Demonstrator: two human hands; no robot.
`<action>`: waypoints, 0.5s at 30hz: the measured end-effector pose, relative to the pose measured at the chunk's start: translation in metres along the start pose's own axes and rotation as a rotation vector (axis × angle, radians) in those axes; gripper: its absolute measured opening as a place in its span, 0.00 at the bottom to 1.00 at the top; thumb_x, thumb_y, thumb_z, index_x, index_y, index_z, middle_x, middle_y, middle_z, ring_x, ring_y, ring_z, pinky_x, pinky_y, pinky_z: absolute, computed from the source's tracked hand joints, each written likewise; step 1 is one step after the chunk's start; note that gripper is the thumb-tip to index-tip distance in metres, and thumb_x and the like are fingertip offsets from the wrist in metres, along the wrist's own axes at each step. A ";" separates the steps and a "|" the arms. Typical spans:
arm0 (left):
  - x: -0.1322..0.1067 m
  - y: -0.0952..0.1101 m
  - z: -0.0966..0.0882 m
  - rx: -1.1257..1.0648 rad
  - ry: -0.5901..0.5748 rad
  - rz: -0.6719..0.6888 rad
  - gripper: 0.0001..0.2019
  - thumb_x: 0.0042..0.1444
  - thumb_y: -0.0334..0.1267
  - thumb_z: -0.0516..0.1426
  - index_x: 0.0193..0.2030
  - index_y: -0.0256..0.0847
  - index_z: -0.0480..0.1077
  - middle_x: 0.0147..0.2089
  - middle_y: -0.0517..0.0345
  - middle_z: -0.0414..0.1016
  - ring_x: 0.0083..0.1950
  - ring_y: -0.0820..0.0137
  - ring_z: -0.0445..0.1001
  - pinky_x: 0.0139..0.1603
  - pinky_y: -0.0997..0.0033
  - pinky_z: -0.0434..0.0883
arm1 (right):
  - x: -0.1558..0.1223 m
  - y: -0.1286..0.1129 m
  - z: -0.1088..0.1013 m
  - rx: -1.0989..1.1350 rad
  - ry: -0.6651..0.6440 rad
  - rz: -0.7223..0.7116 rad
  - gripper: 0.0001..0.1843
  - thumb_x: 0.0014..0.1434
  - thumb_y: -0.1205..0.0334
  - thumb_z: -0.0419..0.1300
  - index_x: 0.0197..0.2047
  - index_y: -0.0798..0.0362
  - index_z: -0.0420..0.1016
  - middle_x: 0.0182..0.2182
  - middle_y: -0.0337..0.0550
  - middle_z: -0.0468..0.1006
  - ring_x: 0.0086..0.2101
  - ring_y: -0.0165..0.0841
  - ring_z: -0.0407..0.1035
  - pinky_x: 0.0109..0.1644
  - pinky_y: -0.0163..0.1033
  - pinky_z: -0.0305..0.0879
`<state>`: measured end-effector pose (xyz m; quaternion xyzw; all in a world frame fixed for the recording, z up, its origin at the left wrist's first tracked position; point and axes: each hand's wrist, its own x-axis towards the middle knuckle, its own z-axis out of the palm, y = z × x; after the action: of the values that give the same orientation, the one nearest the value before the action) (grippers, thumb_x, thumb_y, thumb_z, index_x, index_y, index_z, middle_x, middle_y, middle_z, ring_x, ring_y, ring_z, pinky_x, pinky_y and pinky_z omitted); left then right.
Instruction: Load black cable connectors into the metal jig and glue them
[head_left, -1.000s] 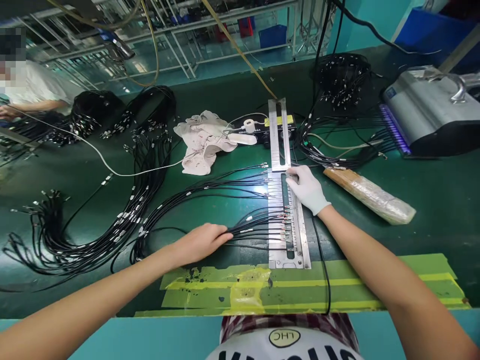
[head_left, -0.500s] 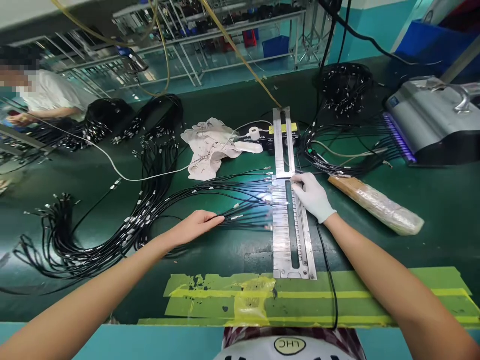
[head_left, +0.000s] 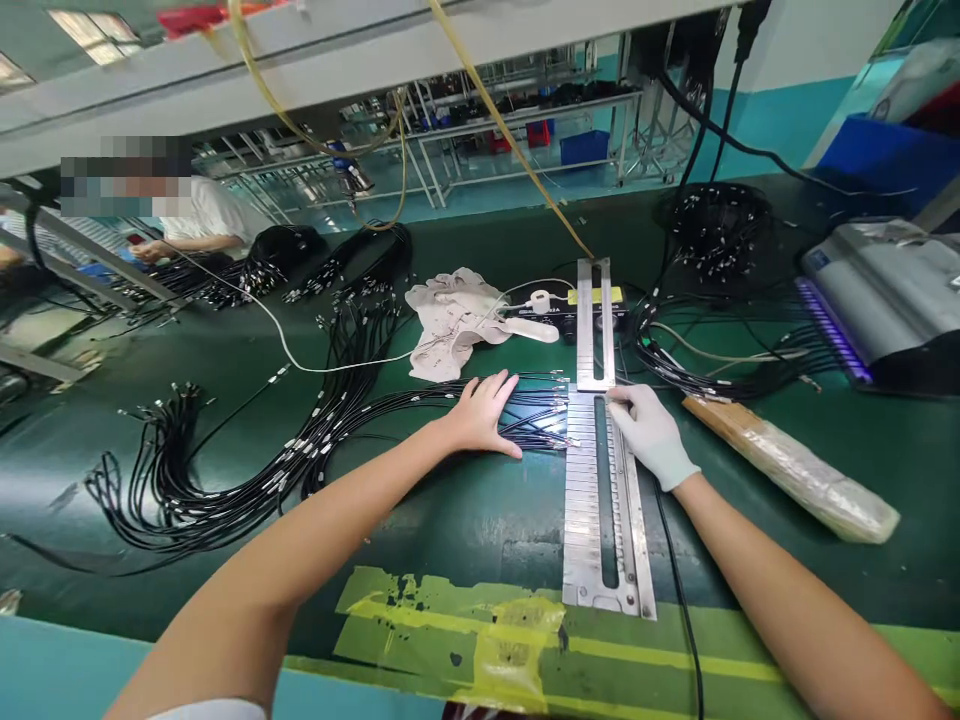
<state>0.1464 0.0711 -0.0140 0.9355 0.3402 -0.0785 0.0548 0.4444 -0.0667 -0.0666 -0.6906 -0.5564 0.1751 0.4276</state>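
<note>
My left hand, bare, lies with fingers spread across a bundle of thin black cables. The cables' small metal-tipped ends reach the left edge of a slotted metal fixture, and a light glows among them. At the fixture's upper right side, my right hand in a white glove has its thumb and fingertips pinched together. What the fingertips hold, if anything, is too small to make out. A second slotted metal plate stands just beyond the fixture.
A cream cloth glove lies behind the cables, beside a black box. To the right are a plastic-wrapped bar and a grey machine with violet light. Yellow tape covers the front edge. A co-worker sits far left.
My left hand has let go of the cables it gripped and now lies spread over the bundle, nearer the fixture. My right hand stays at the fixture. The head view has tilted up and left.
</note>
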 end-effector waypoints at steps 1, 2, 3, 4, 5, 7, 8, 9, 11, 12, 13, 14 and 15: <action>0.012 -0.005 -0.005 -0.007 -0.022 -0.011 0.67 0.39 0.74 0.61 0.75 0.36 0.36 0.75 0.31 0.41 0.75 0.42 0.45 0.71 0.43 0.47 | 0.000 0.000 0.000 0.005 -0.003 0.001 0.13 0.64 0.54 0.55 0.48 0.46 0.75 0.47 0.43 0.74 0.35 0.36 0.69 0.45 0.44 0.66; 0.021 -0.011 -0.010 -0.007 -0.035 -0.027 0.64 0.42 0.73 0.60 0.75 0.35 0.38 0.74 0.30 0.45 0.73 0.41 0.49 0.70 0.43 0.50 | 0.000 0.000 0.000 0.011 -0.006 0.004 0.13 0.64 0.54 0.55 0.48 0.46 0.75 0.48 0.43 0.74 0.33 0.35 0.68 0.44 0.44 0.66; 0.026 -0.015 -0.014 -0.003 -0.040 -0.038 0.59 0.47 0.70 0.60 0.74 0.34 0.41 0.72 0.30 0.51 0.71 0.42 0.54 0.67 0.45 0.55 | 0.000 0.001 -0.001 0.017 -0.008 0.007 0.14 0.64 0.53 0.55 0.48 0.46 0.75 0.48 0.43 0.74 0.32 0.34 0.68 0.43 0.44 0.66; 0.027 -0.018 -0.018 0.004 -0.047 -0.038 0.51 0.51 0.66 0.59 0.73 0.34 0.47 0.69 0.32 0.58 0.68 0.45 0.60 0.65 0.48 0.60 | 0.000 0.002 -0.001 0.026 -0.011 0.010 0.14 0.64 0.53 0.55 0.48 0.46 0.75 0.47 0.43 0.74 0.32 0.34 0.67 0.43 0.44 0.66; 0.024 -0.017 -0.021 0.014 -0.063 -0.029 0.43 0.55 0.61 0.58 0.70 0.36 0.53 0.65 0.35 0.64 0.64 0.48 0.65 0.61 0.53 0.64 | 0.000 0.002 -0.001 0.035 -0.013 0.014 0.14 0.64 0.52 0.55 0.48 0.46 0.75 0.47 0.43 0.74 0.32 0.34 0.67 0.43 0.44 0.66; 0.007 -0.006 -0.021 0.046 -0.117 0.005 0.27 0.58 0.50 0.58 0.60 0.38 0.66 0.54 0.44 0.73 0.54 0.55 0.73 0.53 0.60 0.69 | 0.001 0.003 -0.001 0.060 -0.015 0.022 0.14 0.63 0.51 0.55 0.48 0.46 0.76 0.47 0.43 0.75 0.33 0.35 0.68 0.45 0.45 0.66; -0.005 0.005 -0.019 0.070 -0.146 0.023 0.21 0.57 0.46 0.58 0.54 0.38 0.70 0.49 0.46 0.75 0.49 0.57 0.75 0.49 0.61 0.70 | 0.001 0.004 -0.001 0.076 -0.015 0.027 0.15 0.63 0.51 0.56 0.47 0.47 0.76 0.47 0.43 0.75 0.34 0.35 0.68 0.47 0.45 0.66; -0.020 0.017 -0.016 0.099 -0.169 0.037 0.15 0.55 0.41 0.59 0.48 0.37 0.72 0.45 0.47 0.76 0.45 0.57 0.76 0.46 0.62 0.70 | 0.001 0.003 -0.001 0.094 -0.016 0.032 0.15 0.62 0.51 0.56 0.47 0.47 0.77 0.47 0.44 0.75 0.34 0.36 0.68 0.48 0.46 0.65; -0.049 0.043 -0.011 0.165 -0.194 0.054 0.08 0.51 0.34 0.59 0.38 0.36 0.73 0.41 0.45 0.76 0.42 0.56 0.76 0.42 0.61 0.70 | -0.001 -0.001 -0.004 0.139 -0.018 0.047 0.15 0.61 0.50 0.57 0.46 0.48 0.77 0.47 0.45 0.74 0.35 0.37 0.67 0.50 0.48 0.65; -0.062 0.055 -0.011 0.195 -0.194 0.061 0.06 0.50 0.32 0.58 0.36 0.35 0.73 0.40 0.45 0.75 0.43 0.56 0.76 0.42 0.60 0.70 | -0.003 -0.004 -0.006 0.166 -0.020 0.055 0.16 0.61 0.50 0.57 0.46 0.48 0.77 0.47 0.46 0.74 0.35 0.38 0.67 0.51 0.50 0.64; -0.073 0.064 -0.015 0.220 -0.188 0.069 0.05 0.50 0.30 0.58 0.35 0.36 0.73 0.40 0.45 0.75 0.43 0.56 0.75 0.41 0.60 0.69 | -0.006 -0.010 -0.008 0.196 -0.022 0.064 0.16 0.61 0.49 0.57 0.47 0.48 0.76 0.48 0.47 0.73 0.36 0.39 0.66 0.52 0.51 0.63; -0.082 0.071 -0.021 0.242 -0.173 0.073 0.05 0.51 0.29 0.57 0.36 0.36 0.72 0.40 0.46 0.74 0.43 0.56 0.75 0.41 0.60 0.69 | -0.008 -0.017 -0.011 0.230 -0.027 0.073 0.17 0.61 0.49 0.57 0.48 0.48 0.75 0.48 0.48 0.73 0.37 0.40 0.66 0.55 0.53 0.62; -0.089 0.076 -0.032 0.262 -0.149 0.073 0.06 0.52 0.28 0.56 0.37 0.36 0.72 0.40 0.46 0.74 0.43 0.57 0.75 0.41 0.60 0.69 | -0.011 -0.025 -0.015 0.268 -0.039 0.081 0.18 0.61 0.48 0.57 0.49 0.48 0.75 0.49 0.48 0.72 0.40 0.42 0.66 0.58 0.55 0.60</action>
<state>0.1316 -0.0381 0.0377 0.9379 0.2877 -0.1895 -0.0399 0.4358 -0.0822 -0.0409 -0.6456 -0.5079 0.2782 0.4979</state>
